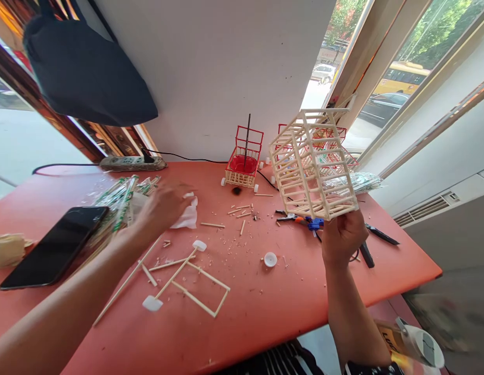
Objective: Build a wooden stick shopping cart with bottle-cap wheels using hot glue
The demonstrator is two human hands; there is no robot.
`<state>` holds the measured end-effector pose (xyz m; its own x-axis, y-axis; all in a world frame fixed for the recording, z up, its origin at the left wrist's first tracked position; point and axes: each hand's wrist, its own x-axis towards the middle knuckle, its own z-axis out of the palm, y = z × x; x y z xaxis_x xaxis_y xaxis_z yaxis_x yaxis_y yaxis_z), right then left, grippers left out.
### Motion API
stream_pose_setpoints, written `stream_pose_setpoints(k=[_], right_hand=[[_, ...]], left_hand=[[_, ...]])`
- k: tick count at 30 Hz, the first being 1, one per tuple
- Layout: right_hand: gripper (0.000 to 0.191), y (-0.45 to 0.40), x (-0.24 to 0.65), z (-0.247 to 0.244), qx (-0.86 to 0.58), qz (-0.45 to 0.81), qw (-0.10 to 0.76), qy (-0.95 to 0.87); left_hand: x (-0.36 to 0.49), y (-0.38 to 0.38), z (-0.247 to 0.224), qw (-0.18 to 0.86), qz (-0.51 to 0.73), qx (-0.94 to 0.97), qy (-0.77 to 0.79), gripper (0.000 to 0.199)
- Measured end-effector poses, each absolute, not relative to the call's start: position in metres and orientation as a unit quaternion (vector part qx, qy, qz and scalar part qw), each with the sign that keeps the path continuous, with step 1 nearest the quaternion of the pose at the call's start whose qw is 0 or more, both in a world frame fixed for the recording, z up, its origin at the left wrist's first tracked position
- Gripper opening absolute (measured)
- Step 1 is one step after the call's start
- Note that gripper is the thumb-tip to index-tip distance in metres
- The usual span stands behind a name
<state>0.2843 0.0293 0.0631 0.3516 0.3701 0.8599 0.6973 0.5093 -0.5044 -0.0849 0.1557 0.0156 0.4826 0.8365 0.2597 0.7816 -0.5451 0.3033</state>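
Note:
My right hand (345,235) grips the lower end of a pale stick-built basket frame (313,165) and holds it up above the table's right part. Blurred by motion, my left hand (169,204) hangs over the left part, beside a white plastic sheet (186,216) with small white pieces; whether it holds anything is not clear. Below it lies a stick frame (201,286), joined to an axle stick with a white piece at each end. Against the wall stands a small red and pale cart (244,164) with a dark stick upright in its red cup.
The red table (261,317) carries a black phone (56,247), wrapped stick bundles (123,200), a power strip (132,163), a white cap (270,259) and scattered stick bits. Blue-handled pliers (315,224) and a black knife (382,234) lie at the right.

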Motion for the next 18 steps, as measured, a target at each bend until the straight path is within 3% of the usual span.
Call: stream_pose_setpoints(k=[6, 12, 18], right_hand=[[0.011, 0.03, 0.284, 0.064, -0.47, -0.105, 0.674, -0.56], [0.008, 0.03, 0.283, 0.064, -0.459, -0.076, 0.679, -0.568], [0.01, 0.029, 0.283, 0.065, -0.472, -0.074, 0.669, -0.569]], left_hand=[[0.015, 0.135, -0.003, 0.08, 0.125, 0.888, 0.436, 0.063], [0.043, 0.14, -0.011, 0.051, 0.087, 0.911, 0.4, 0.02], [0.026, 0.151, -0.016, 0.052, 0.068, 0.937, 0.34, 0.007]])
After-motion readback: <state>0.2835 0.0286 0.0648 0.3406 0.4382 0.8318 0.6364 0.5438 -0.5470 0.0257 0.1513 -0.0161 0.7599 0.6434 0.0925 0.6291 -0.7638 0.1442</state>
